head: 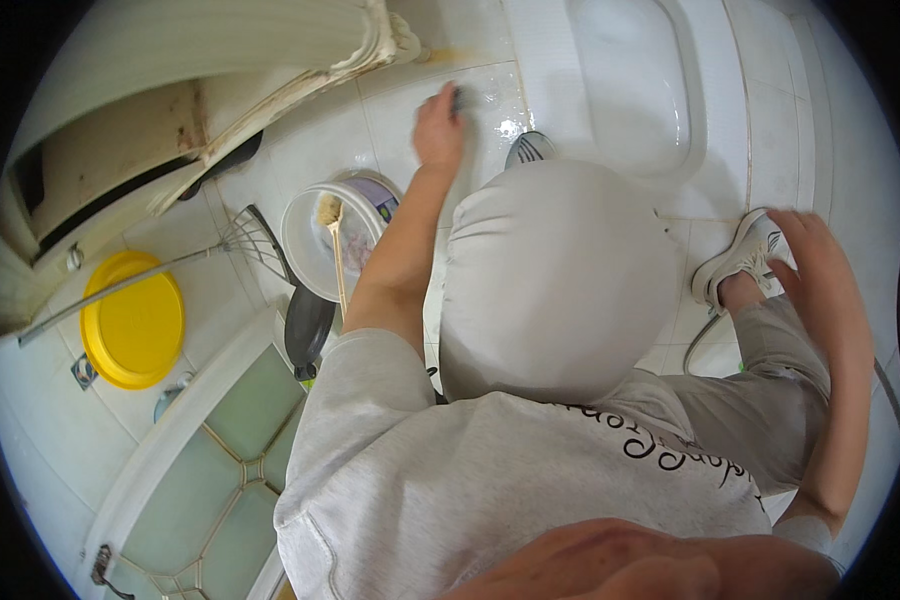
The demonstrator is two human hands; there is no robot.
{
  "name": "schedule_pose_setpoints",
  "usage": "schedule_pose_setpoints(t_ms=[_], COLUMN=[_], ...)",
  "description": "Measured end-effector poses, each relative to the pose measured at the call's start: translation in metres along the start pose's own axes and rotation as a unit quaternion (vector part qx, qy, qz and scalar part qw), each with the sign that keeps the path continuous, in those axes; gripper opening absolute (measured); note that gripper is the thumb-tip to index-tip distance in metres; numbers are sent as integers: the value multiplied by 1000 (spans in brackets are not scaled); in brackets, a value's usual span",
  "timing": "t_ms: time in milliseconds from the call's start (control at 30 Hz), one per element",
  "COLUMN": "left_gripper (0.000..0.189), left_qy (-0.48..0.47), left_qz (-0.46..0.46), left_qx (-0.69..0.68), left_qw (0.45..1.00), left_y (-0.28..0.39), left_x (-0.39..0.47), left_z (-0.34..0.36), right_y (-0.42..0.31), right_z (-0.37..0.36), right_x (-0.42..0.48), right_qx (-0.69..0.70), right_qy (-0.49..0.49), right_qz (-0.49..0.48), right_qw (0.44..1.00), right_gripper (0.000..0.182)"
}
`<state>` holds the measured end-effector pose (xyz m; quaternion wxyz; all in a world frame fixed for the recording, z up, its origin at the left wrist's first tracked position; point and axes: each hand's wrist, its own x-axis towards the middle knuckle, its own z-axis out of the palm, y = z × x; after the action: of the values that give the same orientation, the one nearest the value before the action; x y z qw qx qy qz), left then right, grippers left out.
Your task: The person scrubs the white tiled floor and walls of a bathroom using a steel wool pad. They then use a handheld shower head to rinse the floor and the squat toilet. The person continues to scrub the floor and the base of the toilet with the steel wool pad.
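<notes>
My left hand reaches down to the white floor tiles with its fingers closed around a small dark object, mostly hidden and blurred. Wet, shiny patches show on the tiles beside it. Between my arm and the cabinet, a white plastic bucket holds some liquid and pinkish matter that I cannot make out. A brush with a wooden handle and pale bristles leans across its opening. On the other side, my right hand hovers by my light sneaker, fingers apart and holding nothing.
A squat toilet is set in the raised floor ahead. Left of me are a stained cabinet, a yellow round basin or lid, a metal pole with a wire head, a black oval item, and a glass-panelled door.
</notes>
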<state>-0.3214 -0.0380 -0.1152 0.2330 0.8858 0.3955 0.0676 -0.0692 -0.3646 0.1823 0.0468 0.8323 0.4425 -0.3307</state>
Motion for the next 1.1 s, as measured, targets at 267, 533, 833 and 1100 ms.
schedule_pose_setpoints(t_ms=[267, 533, 833, 1100], left_gripper=[55, 54, 62, 66], left_qy=[-78, -53, -56, -123], left_qz=[48, 32, 18, -162], left_qx=[31, 32, 116, 163], left_qw=[995, 998, 992, 965], left_y=[-34, -33, -122, -181], left_x=[-25, 126, 23, 73], left_z=[80, 80, 45, 15], right_y=[-10, 19, 32, 51], right_z=[-17, -8, -9, 10], right_x=[-20, 2, 4, 1], right_qx=[99, 92, 131, 120], right_qy=[36, 33, 47, 22], right_qz=[-5, 30, 79, 101], right_qw=[994, 995, 987, 987], right_gripper=[47, 44, 43, 43])
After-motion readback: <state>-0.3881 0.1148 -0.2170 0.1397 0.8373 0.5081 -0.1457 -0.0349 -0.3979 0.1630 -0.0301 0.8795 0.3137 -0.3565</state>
